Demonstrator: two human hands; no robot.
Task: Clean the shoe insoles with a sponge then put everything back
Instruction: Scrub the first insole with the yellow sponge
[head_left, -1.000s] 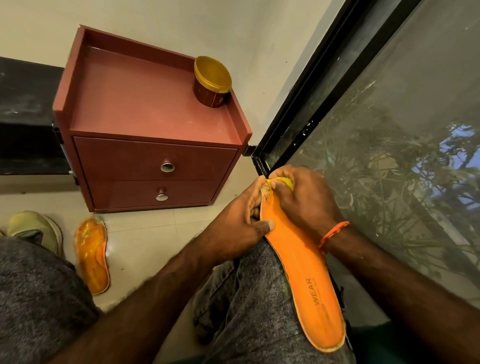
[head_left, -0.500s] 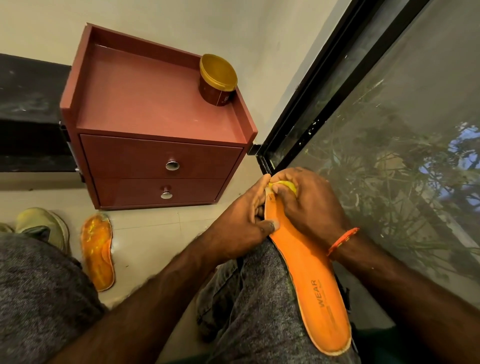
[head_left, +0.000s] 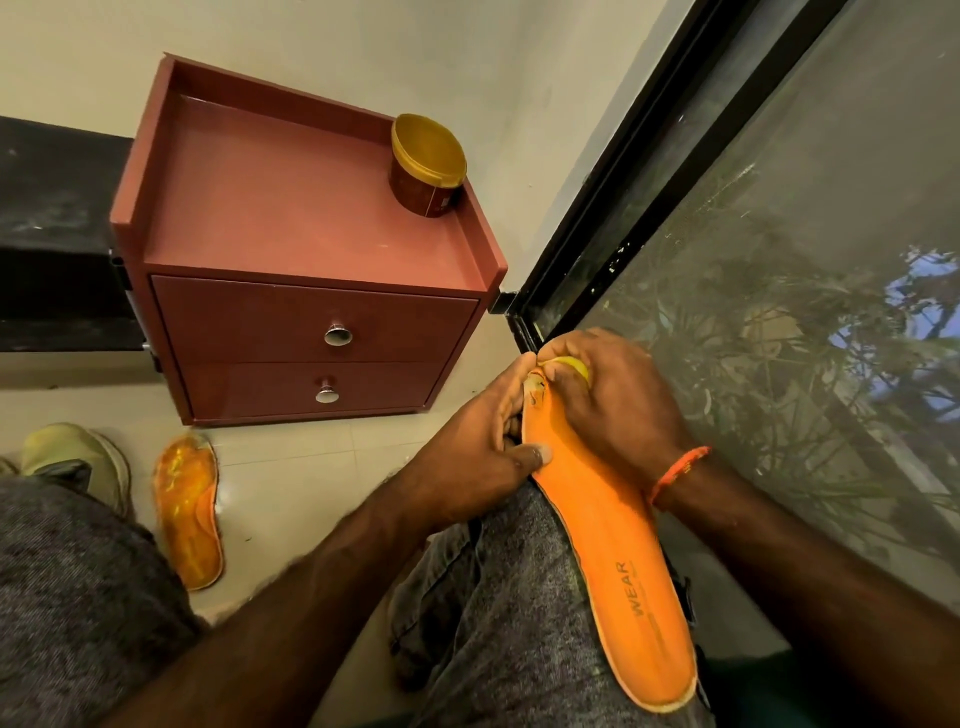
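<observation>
Head view shows us an orange insole (head_left: 608, 561) lying lengthwise along the person's right thigh in the lower middle of the frame, its heel end toward the bottom edge and the word "WEAR" printed near that end. At centre frame our left hand (head_left: 478, 457) grasps the toe end of this insole from the left, thumb laid on its upper face and fingers curled behind it. Our right hand (head_left: 613, 405) is clenched around a yellow sponge (head_left: 571, 366), of which only a small part shows between the fingers, and presses it onto the toe end. An orange thread bracelet (head_left: 675, 475) circles the right wrist. In the lower left of the frame a second orange insole (head_left: 189, 512) lies on the pale tiled floor (head_left: 291, 483), just beside a yellowish shoe (head_left: 78, 457). In the upper left stands a reddish-brown cabinet (head_left: 291, 270) with two drawers, and a jar with a gold lid (head_left: 428, 163) sits at the right rear corner of its top. A dark-framed glass pane (head_left: 779, 312) fills the right side.
</observation>
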